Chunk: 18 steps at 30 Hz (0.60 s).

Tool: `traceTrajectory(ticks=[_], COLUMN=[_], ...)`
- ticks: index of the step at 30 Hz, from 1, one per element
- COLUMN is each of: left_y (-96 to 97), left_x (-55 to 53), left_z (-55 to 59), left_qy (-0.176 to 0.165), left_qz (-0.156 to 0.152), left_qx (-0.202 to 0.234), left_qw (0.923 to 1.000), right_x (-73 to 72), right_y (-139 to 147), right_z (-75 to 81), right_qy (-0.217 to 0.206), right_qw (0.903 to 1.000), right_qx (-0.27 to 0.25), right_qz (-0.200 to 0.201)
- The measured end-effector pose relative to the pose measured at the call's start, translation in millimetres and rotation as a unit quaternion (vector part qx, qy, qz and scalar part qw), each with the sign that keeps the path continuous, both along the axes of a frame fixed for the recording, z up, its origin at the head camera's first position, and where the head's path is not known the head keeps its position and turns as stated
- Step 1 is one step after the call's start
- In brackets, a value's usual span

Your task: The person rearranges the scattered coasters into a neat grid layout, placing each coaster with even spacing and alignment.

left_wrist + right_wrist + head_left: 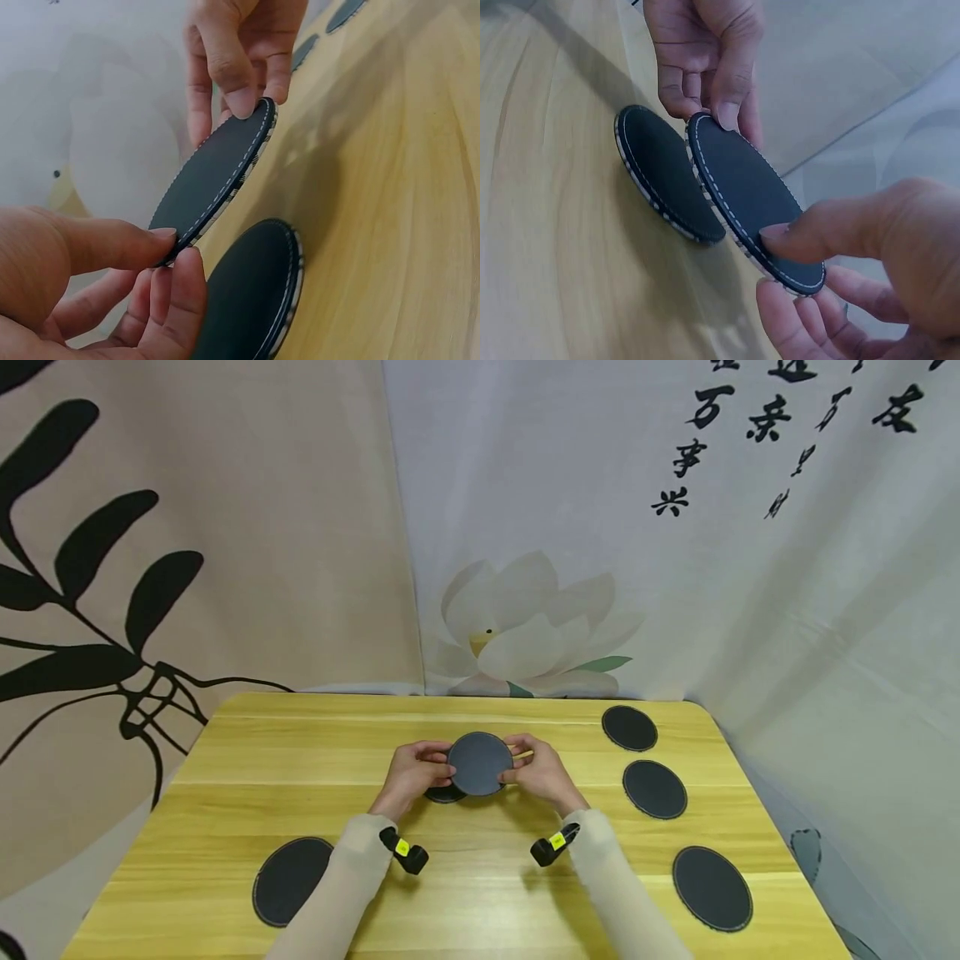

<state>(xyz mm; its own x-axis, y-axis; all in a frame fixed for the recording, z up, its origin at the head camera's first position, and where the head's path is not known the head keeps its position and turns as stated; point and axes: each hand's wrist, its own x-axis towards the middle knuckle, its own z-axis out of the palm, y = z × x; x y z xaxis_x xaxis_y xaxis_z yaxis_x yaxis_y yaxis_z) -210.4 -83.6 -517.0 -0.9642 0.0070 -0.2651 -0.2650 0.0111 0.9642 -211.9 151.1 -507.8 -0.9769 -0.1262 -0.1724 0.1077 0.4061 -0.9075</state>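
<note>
A round black coaster (480, 764) with pale stitching round its rim is held up above the table, tilted. My left hand (417, 772) pinches its left edge, thumb on the face and fingers behind. On the opposite edge, my right hand (542, 771) pinches it the same way, as the right wrist view shows with the thumb on the coaster (750, 195). Below and slightly left, a second black coaster (251, 292) lies on the table, partly hidden by the held one in the head view.
Three more coasters lie along the table's right side: a far one (629, 728), a middle one (655, 789) and a near one (712, 888). Another coaster (292, 881) sits at the near left, partly under the left sleeve. Printed curtains (300, 527) hang behind the wooden table (480, 893).
</note>
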Motion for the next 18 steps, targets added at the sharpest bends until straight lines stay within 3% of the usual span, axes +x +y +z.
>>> traceTrajectory(ticks=[18], left_y=[36.7], left_x=[-4.3], left_z=[-1.5], left_qy=[0.003], left_qz=[-0.017], left_qx=[-0.093], left_qw=[0.9955], right_x=[-2.4], right_y=[28.7], right_z=[-14.5], right_qy=[-0.016], right_qw=[0.9993], right_qx=[0.031], right_qz=[-0.01])
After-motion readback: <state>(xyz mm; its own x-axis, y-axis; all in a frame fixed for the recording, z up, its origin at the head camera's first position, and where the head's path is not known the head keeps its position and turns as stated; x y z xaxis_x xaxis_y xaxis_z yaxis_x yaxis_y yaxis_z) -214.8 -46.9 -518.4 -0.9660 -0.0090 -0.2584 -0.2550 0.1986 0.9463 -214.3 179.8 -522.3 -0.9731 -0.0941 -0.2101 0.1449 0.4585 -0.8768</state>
